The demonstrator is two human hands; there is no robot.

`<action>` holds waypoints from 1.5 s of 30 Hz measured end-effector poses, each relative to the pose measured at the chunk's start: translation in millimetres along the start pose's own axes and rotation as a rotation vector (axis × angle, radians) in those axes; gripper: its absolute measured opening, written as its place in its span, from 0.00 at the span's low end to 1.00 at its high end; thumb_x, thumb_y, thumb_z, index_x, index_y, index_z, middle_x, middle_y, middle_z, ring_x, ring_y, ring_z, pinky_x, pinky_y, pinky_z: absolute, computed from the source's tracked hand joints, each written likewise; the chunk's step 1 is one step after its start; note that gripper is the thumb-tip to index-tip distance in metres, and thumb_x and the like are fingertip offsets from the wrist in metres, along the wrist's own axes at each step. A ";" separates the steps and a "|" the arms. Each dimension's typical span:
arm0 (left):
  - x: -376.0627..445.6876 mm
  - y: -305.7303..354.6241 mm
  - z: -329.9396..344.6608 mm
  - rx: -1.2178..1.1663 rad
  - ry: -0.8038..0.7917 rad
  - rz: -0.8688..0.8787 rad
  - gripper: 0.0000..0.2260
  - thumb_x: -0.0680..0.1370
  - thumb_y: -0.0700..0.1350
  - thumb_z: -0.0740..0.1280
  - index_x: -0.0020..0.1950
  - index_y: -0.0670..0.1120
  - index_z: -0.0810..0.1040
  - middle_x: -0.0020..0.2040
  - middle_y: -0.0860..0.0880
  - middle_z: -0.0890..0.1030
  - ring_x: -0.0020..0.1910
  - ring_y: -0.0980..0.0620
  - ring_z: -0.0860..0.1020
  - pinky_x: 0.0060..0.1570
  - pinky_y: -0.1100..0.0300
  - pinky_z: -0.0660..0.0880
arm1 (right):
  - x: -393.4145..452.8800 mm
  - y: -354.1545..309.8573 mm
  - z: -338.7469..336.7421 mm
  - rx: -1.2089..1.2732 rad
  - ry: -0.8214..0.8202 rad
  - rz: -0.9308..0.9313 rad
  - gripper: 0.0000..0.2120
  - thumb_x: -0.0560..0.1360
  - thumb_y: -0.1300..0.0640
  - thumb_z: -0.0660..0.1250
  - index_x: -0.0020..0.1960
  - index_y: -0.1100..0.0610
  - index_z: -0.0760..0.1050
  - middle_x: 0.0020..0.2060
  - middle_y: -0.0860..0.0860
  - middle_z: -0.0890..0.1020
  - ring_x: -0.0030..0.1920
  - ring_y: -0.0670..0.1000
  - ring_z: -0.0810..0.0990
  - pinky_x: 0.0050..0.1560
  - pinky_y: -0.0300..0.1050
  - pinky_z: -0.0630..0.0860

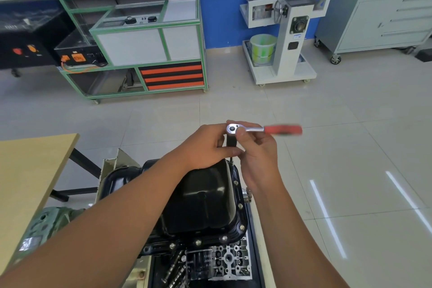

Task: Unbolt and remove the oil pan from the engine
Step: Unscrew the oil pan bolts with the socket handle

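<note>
Looking down from the head view: oil pan, black, glossy, seated bottom-up on the engine, its flange ringed with bolts along the near and right edges; the pan's left part is covered by the left forearm. Above the pan's far right corner, ratchet wrench, chrome head, red handle blurred and pointing right, with a dark socket or extension hanging below the head; its lower end runs down to the pan's flange, mostly hidden behind the fingers. Left hand, fingers curled and pinching the dark socket piece. Right hand, thumb and fingers closed around the wrench head from the right. Left of the pan, a wooden tabletop, cut off by the frame edge. Far beyond the pan, a green-framed cabinet with orange drawer fronts, a white wheeled stand holding a pale green bucket, and a grey tool cabinet on castors. Labels on the stand, black boxes and engine parts are too small or blurred to read.
</note>
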State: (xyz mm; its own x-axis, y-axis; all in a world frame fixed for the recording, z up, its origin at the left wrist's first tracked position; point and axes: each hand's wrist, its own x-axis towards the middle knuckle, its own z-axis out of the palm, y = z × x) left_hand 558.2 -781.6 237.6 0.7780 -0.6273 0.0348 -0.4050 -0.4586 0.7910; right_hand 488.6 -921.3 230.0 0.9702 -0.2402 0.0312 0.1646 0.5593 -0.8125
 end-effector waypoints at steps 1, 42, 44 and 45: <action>-0.1 0.5 0.5 -0.034 -0.005 0.016 0.18 0.74 0.57 0.71 0.64 0.69 0.77 0.48 0.51 0.84 0.39 0.41 0.79 0.43 0.42 0.81 | -1.2 1.2 0.2 0.001 -0.021 -0.021 0.06 0.73 0.59 0.76 0.49 0.57 0.83 0.49 0.58 0.87 0.53 0.57 0.86 0.53 0.51 0.81; 0.6 6.0 -1.1 0.000 -0.031 -0.068 0.16 0.68 0.59 0.76 0.54 0.58 0.82 0.46 0.51 0.85 0.45 0.46 0.83 0.51 0.42 0.81 | 8.3 3.4 1.1 0.062 0.084 0.156 0.15 0.82 0.55 0.66 0.36 0.54 0.77 0.36 0.52 0.82 0.38 0.49 0.80 0.39 0.45 0.79; -1.0 7.6 -1.4 0.029 -0.027 -0.049 0.15 0.68 0.61 0.74 0.50 0.57 0.82 0.45 0.54 0.84 0.45 0.47 0.83 0.51 0.41 0.80 | 2.2 4.9 3.3 0.017 0.035 0.140 0.06 0.79 0.56 0.69 0.45 0.56 0.79 0.38 0.51 0.82 0.40 0.49 0.81 0.38 0.44 0.79; -1.7 9.1 -1.3 0.044 -0.029 -0.043 0.15 0.68 0.62 0.73 0.49 0.57 0.82 0.45 0.55 0.84 0.44 0.49 0.82 0.50 0.41 0.80 | 1.2 4.2 4.4 -0.018 0.022 0.120 0.10 0.76 0.53 0.72 0.52 0.58 0.79 0.40 0.50 0.83 0.42 0.49 0.82 0.39 0.43 0.80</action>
State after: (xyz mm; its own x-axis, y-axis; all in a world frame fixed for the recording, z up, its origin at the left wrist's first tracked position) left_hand 553.8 -783.9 245.6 0.7812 -0.6241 -0.0164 -0.3929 -0.5118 0.7640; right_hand 491.3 -915.7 229.2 0.9787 -0.1894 -0.0793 0.0441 0.5711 -0.8197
